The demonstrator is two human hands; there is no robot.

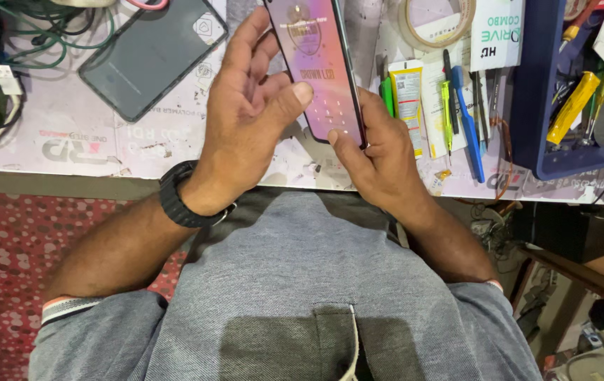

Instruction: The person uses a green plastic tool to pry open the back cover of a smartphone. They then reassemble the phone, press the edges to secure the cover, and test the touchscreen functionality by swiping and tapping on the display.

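2 hands point(245, 116) point(379, 152) hold a lit phone point(316, 63) over the cluttered workbench point(69, 134).

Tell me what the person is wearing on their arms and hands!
The left hand has a chunky black wristwatch with a ribbed strap. The right hand is bare, no ring or watch showing. Both arms come out of short grey-blue sleeves with pale striped cuffs.

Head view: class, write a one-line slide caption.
Two hands hold a lit smartphone, left thumb on its screen, above a cluttered workbench.
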